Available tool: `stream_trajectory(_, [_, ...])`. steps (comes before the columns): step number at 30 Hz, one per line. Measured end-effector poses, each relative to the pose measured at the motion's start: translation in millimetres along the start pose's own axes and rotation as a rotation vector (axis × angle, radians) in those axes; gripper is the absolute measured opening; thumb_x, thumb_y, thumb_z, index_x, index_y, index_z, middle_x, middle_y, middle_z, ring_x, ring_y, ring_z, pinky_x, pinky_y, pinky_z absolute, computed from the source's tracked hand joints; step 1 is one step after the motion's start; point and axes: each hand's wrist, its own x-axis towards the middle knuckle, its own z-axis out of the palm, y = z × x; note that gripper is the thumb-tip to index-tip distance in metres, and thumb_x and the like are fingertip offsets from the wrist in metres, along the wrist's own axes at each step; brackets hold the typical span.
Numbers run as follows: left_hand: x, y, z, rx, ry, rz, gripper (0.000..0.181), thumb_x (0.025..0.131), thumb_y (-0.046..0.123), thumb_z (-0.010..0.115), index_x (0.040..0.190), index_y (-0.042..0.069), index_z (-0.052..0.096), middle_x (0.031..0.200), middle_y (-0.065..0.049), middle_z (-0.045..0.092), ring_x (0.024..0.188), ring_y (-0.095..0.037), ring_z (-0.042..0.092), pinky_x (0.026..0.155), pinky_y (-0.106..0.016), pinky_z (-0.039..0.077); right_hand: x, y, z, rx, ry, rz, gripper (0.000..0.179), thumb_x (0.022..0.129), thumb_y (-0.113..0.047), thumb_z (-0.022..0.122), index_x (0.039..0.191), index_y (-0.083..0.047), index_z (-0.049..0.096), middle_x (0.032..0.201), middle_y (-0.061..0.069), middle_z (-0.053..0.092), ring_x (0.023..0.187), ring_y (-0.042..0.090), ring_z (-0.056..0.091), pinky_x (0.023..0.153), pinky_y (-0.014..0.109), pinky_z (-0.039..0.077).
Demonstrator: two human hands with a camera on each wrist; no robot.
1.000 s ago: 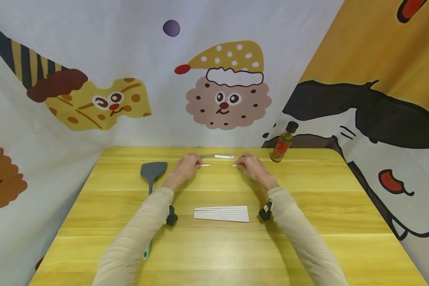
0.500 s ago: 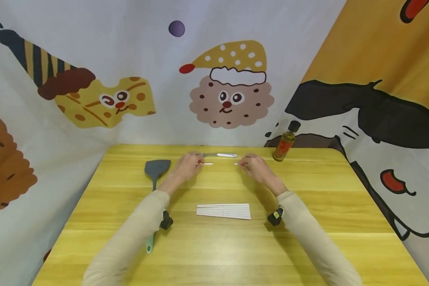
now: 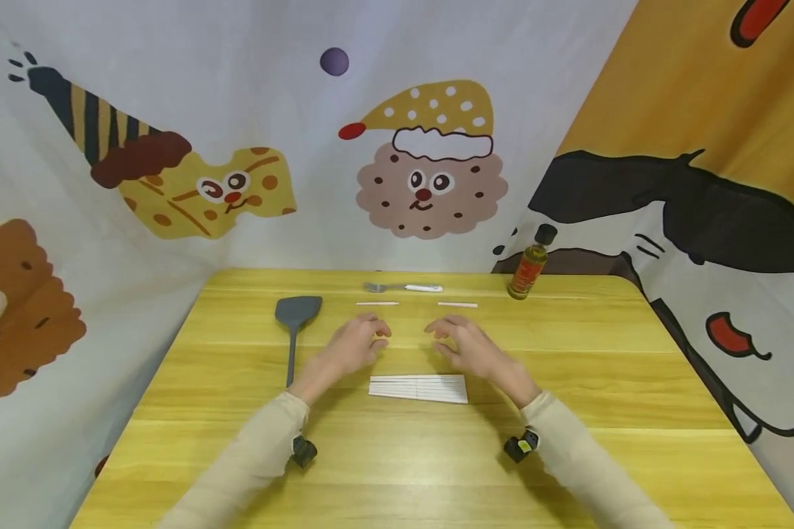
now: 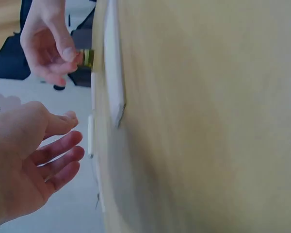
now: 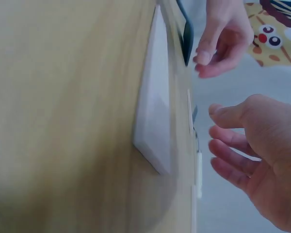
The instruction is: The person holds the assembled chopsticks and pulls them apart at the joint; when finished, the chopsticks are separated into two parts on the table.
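Note:
Both hands hold nothing, their fingers loosely bent. My left hand (image 3: 359,343) hovers over the table between a thin white stick (image 3: 377,303) and a flat white bundle (image 3: 418,388) with fine lengthwise lines, slightly fanned. On the other side, my right hand (image 3: 471,348) hovers likewise, near a second thin white stick (image 3: 457,304) lying in line with the first. In the right wrist view the bundle (image 5: 155,107) looks like a low, smooth-sided slab below the fingers. The left wrist view shows a pointed end on the bundle's near edge (image 4: 114,68).
A fork (image 3: 403,287) with a white patterned handle lies along the back of the table (image 3: 397,470). At left is a grey spatula (image 3: 298,312), its handle partly behind the left arm. An oil bottle (image 3: 528,272) with a black cap stands at the back right.
Both hands have let go of the two thin white sticks, which now lie on the table. The hands have drawn back toward the white bundle and their fingers have loosened.

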Motion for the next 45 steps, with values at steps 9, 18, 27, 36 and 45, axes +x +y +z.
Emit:
stream_trajectory(9, [-13.9,15.8,20.8,-0.143,-0.059,0.036,0.013,0.094,0.006,0.071,0.106,0.004,0.074,0.097,-0.004,0.068,0.088,-0.016,0.065,0.078,-0.026,0.058,-17.6,-19,17,0.094,-0.089,0.023,0.028,0.088,-0.006,0.076,0.115,-0.003,0.068,0.097,0.008,0.071,0.084,0.014,0.065,0.075,0.023,0.058])
stream_trajectory(18, [-18.1,20.5,34.3,-0.182,-0.110,0.072,0.011,0.093,0.005,0.069,0.102,0.006,0.075,0.094,-0.003,0.070,0.085,-0.013,0.063,0.078,-0.023,0.056,-25.2,-16,27,0.109,-0.077,0.035,0.018,0.088,-0.002,0.074,0.105,-0.006,0.071,0.091,0.004,0.069,0.077,0.008,0.062,0.067,0.019,0.054])
stream_trajectory(27, [-14.1,24.6,37.9,-0.116,-0.106,0.031,0.009,0.093,0.002,0.067,0.096,0.008,0.073,0.089,-0.001,0.063,0.080,-0.012,0.058,0.073,-0.023,0.053,-23.2,-16,31,0.041,-0.044,-0.012,0.012,0.090,-0.002,0.073,0.100,-0.008,0.073,0.091,0.002,0.071,0.079,0.009,0.065,0.070,0.020,0.056])
stream_trajectory(36, [-12.0,23.2,37.2,-0.134,-0.118,0.022,0.008,0.093,0.000,0.066,0.096,0.007,0.070,0.088,0.000,0.058,0.079,-0.011,0.053,0.070,-0.022,0.050,-22.9,-14,33,-0.064,-0.001,-0.075,0.013,0.089,0.001,0.073,0.097,-0.009,0.074,0.094,0.002,0.070,0.086,0.016,0.065,0.076,0.030,0.058])
stream_trajectory(45, [-8.2,20.9,33.6,-0.141,-0.089,0.040,0.006,0.094,-0.001,0.066,0.096,0.003,0.069,0.088,-0.003,0.060,0.080,-0.013,0.056,0.070,-0.021,0.053,-19.4,-11,32,-0.135,0.108,-0.144,0.009,0.088,0.001,0.074,0.095,-0.005,0.073,0.094,0.004,0.066,0.088,0.018,0.062,0.077,0.031,0.057])
